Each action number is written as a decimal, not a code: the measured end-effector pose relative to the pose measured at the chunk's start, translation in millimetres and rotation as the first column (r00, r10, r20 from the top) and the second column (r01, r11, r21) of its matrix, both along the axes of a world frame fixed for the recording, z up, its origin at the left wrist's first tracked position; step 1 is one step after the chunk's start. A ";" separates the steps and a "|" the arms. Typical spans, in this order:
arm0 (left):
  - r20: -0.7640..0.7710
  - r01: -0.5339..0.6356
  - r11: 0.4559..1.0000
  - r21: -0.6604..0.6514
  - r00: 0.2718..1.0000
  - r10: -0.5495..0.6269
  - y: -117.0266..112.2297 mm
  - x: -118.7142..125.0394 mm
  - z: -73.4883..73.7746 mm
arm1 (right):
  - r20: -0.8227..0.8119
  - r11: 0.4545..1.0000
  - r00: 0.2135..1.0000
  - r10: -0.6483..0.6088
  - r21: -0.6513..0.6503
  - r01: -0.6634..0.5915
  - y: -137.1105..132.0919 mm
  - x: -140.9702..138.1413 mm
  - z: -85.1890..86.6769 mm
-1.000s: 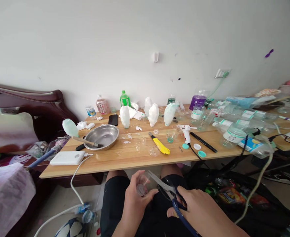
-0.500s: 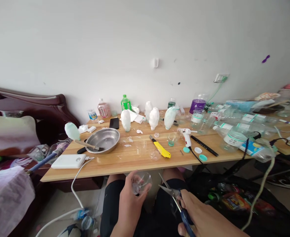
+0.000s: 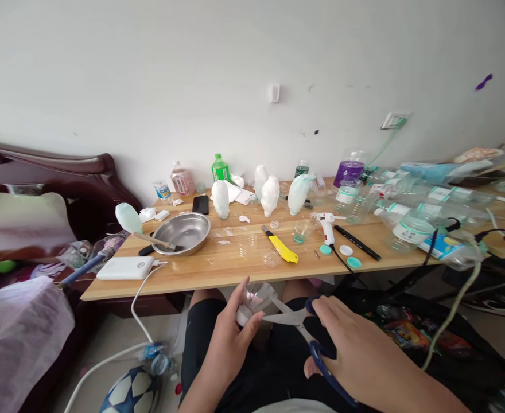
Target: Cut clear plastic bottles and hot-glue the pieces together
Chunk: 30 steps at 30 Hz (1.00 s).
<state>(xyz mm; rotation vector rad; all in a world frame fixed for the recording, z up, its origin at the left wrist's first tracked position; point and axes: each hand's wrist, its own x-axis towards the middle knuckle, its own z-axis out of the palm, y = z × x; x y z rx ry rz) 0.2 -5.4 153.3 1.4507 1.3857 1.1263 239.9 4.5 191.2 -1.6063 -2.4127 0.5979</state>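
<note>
Head view: gripping a clear bottle piece (image 3: pixel 256 294) in the fingers of the left hand (image 3: pixel 232 328), on the near side of the yellow knife (image 3: pixel 282 249), just off the front edge of the worktop (image 3: pixel 218 274). Holding scissors (image 3: pixel 296 318), spread apart, in the curled fingers of the right hand (image 3: pixel 347 335), close by the piece, contact hard to tell. Lying right of the knife: a white glue gun (image 3: pixel 327 228), a black stick (image 3: pixel 358 243) and round caps (image 3: pixel 354 262), with many clear bottles (image 3: pixel 411 229) farther right. Standing beyond the knife: four pale forms (image 3: pixel 270 196); farther beyond and to its left, a green bottle (image 3: pixel 220 170). Set left of the knife: a phone (image 3: pixel 201 205), a power bank (image 3: pixel 123 268) and a metal pan (image 3: pixel 193 230) with a brush (image 3: pixel 152 241) leaning in it.
</note>
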 end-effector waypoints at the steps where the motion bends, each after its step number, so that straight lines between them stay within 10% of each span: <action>1: -0.020 0.002 1.000 0.009 1.000 -0.002 -0.9 -1.0 3.0 | -0.002 1.000 1.000 0.023 -0.011 -0.023 1.7 1.4 3.9; 9: -0.072 0.059 0.996 0.074 0.996 -0.053 -6.4 -1.2 12.5 | 0.009 0.997 1.000 0.013 -0.072 -0.012 -4.2 -5.7 16.5; 30: -0.038 -0.019 1.000 0.025 0.999 0.020 -3.4 12.0 2.8 | 0.197 0.998 0.979 -0.056 0.028 0.052 -6.1 -10.6 -15.3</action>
